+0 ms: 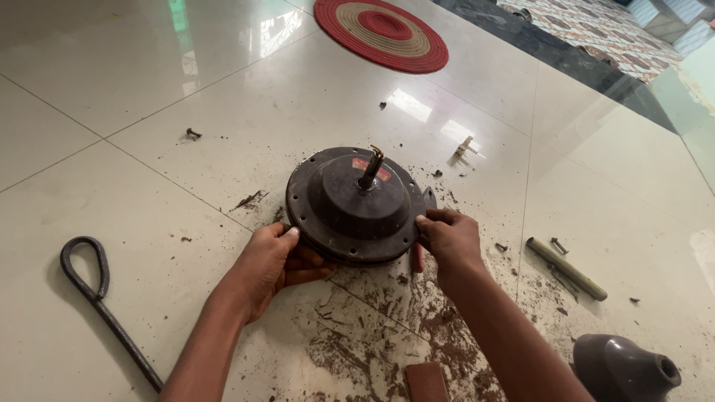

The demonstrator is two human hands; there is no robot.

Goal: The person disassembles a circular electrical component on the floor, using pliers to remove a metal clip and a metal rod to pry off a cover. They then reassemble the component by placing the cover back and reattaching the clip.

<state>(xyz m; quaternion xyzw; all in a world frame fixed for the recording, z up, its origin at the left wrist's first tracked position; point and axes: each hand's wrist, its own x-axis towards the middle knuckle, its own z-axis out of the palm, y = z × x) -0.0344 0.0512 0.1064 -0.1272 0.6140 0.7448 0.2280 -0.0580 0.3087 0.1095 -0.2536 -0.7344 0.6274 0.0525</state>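
Centre of frame: my left hand and right hand grasp opposite rims of the dark round motor housing, fingers curled on its edge. Housing lies unopened on the gritty floor; loose screws, rod and cone cover lie lower right.

Head view, steeply down, close.
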